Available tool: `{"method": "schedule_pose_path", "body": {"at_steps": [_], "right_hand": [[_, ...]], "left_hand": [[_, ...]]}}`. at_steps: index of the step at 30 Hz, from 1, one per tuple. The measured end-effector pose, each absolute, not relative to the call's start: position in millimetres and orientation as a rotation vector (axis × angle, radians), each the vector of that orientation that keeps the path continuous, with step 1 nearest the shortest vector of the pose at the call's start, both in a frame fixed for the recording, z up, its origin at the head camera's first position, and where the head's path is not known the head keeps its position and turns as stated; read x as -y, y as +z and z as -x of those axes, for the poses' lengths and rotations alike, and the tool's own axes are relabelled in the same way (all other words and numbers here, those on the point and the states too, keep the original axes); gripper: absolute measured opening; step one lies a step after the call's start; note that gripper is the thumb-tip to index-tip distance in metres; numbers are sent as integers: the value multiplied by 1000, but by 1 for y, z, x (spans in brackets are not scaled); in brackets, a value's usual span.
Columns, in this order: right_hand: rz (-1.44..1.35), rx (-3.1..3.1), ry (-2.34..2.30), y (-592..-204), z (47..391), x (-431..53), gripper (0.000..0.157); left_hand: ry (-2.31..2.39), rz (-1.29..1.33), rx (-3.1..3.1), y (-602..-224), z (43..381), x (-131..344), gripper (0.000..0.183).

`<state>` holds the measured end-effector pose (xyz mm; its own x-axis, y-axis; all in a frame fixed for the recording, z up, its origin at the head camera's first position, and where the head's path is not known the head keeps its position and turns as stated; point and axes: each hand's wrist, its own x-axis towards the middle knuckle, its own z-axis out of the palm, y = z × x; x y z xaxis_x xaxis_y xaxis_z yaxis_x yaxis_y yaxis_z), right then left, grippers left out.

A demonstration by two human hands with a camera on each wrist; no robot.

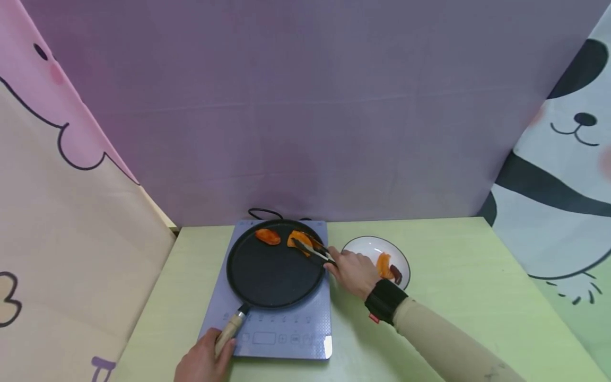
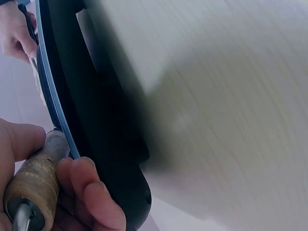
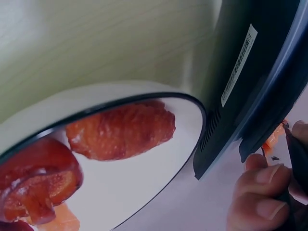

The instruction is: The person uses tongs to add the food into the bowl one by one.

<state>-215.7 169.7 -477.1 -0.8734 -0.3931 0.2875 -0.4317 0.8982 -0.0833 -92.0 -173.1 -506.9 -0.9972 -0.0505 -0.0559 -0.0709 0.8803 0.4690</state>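
Observation:
My left hand (image 1: 205,358) grips the wooden handle (image 1: 230,331) of a round black frying pan (image 1: 267,281). In my right hand (image 1: 355,271) is a pair of tongs (image 1: 317,254), its dark tips at an orange food piece (image 1: 293,238) near the pan's right rim. Whether the tips pinch that piece is not clear. A reddish-orange food piece (image 1: 268,236) lies by the pan's far edge. Just beyond my right hand stands a white dark-rimmed plate (image 1: 365,245), partly hidden by the hand. It bears an orange piece (image 1: 383,264), a browned piece (image 3: 122,130) and a glossy red piece (image 3: 38,180).
Under the pan is a flat induction cooktop (image 1: 281,347) with printed controls; a black cord (image 1: 262,210) loops behind it. Both stand on a pale wooden table (image 1: 429,329). A purple cloth backdrop (image 1: 305,116) closes off the far side, with printed cloth panels left and right.

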Motion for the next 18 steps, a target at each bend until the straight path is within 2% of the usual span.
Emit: {"method": "schedule_pose_path", "body": {"at_steps": [18], "right_hand": [[-574,2821,175,-478,215,-169,41]], "left_hand": [[765,83,-3010,-507,92,173,29]]}}
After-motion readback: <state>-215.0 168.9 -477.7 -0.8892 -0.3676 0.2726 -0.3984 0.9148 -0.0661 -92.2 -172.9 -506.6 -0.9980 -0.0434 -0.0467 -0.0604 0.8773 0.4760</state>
